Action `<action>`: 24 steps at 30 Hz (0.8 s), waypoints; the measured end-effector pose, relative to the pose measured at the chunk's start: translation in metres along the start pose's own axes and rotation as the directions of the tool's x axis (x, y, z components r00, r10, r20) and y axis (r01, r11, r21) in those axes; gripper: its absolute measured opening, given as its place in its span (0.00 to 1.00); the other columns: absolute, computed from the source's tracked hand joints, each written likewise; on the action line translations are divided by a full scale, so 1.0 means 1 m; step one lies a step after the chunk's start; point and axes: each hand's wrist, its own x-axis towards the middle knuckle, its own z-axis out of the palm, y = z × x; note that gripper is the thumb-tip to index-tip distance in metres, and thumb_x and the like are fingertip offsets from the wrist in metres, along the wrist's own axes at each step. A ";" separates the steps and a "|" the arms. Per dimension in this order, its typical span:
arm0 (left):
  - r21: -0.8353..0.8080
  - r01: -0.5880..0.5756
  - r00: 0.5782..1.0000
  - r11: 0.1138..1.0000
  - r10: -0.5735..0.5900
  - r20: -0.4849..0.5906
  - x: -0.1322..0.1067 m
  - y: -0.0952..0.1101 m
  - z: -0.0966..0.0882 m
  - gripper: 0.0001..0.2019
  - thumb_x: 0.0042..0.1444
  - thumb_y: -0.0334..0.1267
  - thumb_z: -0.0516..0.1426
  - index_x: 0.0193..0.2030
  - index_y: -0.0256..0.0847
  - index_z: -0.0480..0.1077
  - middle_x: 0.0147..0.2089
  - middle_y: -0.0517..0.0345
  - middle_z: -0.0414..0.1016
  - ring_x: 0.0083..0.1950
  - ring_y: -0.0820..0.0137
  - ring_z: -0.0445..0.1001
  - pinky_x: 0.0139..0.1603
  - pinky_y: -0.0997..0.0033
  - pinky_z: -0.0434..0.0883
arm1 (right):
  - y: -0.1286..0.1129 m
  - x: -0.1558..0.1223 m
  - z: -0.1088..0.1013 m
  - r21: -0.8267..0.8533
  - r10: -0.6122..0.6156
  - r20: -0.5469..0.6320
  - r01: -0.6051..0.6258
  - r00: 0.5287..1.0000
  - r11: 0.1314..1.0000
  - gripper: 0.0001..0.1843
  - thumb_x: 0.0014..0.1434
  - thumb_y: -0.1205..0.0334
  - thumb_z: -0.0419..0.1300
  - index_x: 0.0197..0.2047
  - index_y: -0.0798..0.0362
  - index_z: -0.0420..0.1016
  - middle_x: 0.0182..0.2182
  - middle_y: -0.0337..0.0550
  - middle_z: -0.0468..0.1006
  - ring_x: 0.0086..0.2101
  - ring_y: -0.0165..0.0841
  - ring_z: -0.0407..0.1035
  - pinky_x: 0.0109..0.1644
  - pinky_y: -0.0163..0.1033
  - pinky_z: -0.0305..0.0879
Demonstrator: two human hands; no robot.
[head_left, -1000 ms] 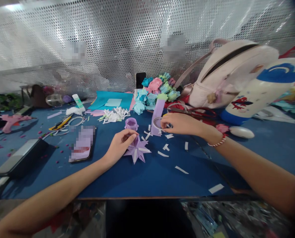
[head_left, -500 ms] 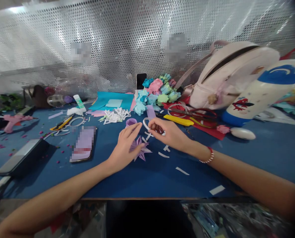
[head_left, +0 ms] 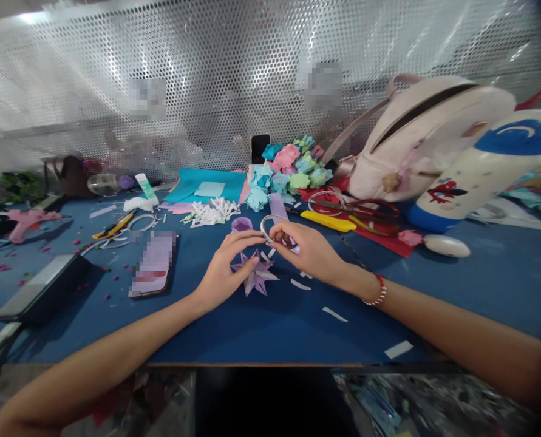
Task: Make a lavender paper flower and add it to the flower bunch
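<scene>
Here, the right grip [head_left: 309,252] is clamped on a narrow tape roll [head_left: 263,224] above the table [head_left: 292,334].
The roll looks light and fairly stiff, best held by its rim; the purple paper star [head_left: 260,281] on the table seems easily creased, safest taken at its folded middle. The left grip [head_left: 224,267] hangs partly over the star, thumb and fingers apart, fingertips beside the roll, contact unclear.

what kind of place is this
Most likely a paper-craft workspace. A folded purple star lies on the blue table, with a heap of shredded paper beyond it and a pink glue gun off to the left.
</scene>
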 end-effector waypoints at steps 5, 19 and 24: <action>-0.109 0.126 0.992 0.986 -0.124 0.022 -0.001 0.001 0.001 0.13 0.63 0.35 0.56 0.53 0.45 0.73 0.55 0.52 0.77 0.58 0.61 0.72 0.60 0.58 0.67 | 0.003 0.002 0.001 0.115 0.046 0.043 -0.051 0.998 0.992 0.09 0.66 0.55 0.55 0.37 0.51 0.69 0.29 0.40 0.74 0.28 0.31 0.65 0.32 0.36 0.59; -0.561 0.214 0.962 0.800 -0.273 -0.022 0.006 -0.003 0.003 0.19 0.52 0.36 0.67 0.45 0.42 0.62 0.26 0.66 0.72 0.32 0.70 0.76 0.40 0.69 0.73 | -0.011 0.004 -0.002 0.404 -0.040 0.113 -0.009 0.993 0.915 0.08 0.63 0.58 0.60 0.34 0.51 0.73 0.31 0.40 0.74 0.31 0.31 0.67 0.37 0.37 0.65; -0.477 0.068 0.986 0.876 -0.131 -0.101 0.011 0.009 -0.005 0.16 0.53 0.36 0.66 0.42 0.42 0.64 0.26 0.66 0.71 0.32 0.72 0.75 0.42 0.69 0.73 | -0.016 0.010 -0.009 0.583 0.011 0.134 -0.088 0.991 0.808 0.11 0.58 0.53 0.65 0.31 0.52 0.76 0.28 0.38 0.73 0.29 0.30 0.66 0.35 0.37 0.63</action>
